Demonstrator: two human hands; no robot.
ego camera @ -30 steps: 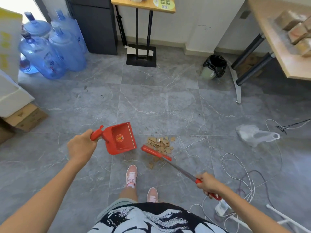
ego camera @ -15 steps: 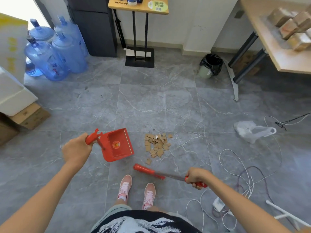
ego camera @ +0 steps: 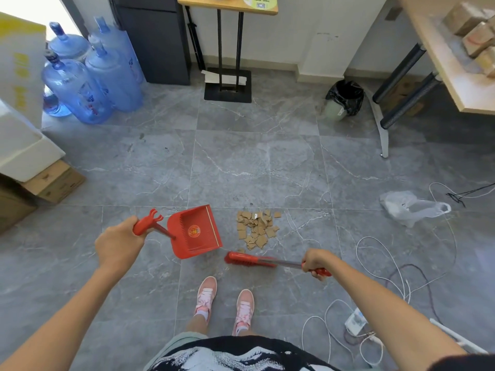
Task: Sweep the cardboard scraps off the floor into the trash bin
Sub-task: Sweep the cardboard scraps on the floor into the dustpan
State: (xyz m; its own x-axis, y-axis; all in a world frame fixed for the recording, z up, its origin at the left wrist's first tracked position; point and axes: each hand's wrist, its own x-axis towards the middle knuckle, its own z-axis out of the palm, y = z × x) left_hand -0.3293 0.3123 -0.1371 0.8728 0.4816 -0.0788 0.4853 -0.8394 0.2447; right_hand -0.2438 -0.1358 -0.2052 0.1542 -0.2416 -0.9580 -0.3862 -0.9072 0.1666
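The left grip (ego camera: 120, 247) clasps the red dustpan (ego camera: 197, 231) by its handle, just left of the cardboard scraps (ego camera: 257, 228) on the floor (ego camera: 254, 170). The right grip (ego camera: 316, 262) clasps the brush (ego camera: 249, 259), whose bristles lie at the pile's near edge. Bare tiles stretch to the trash bin (ego camera: 344, 99); cables (ego camera: 375, 250) crowd the right.

No text legible anywhere. Round gold emblem (ego camera: 194, 231) on red dustpan (ego camera: 207, 223) — characters too small to read. Green-yellow sticker (ego camera: 258, 0) with QR code on stand surface (ego camera: 230, 6) — print blurred. Yellow markings on white box (ego camera: 29, 49) and labels on water bottles (ego camera: 77, 92) unreadable.
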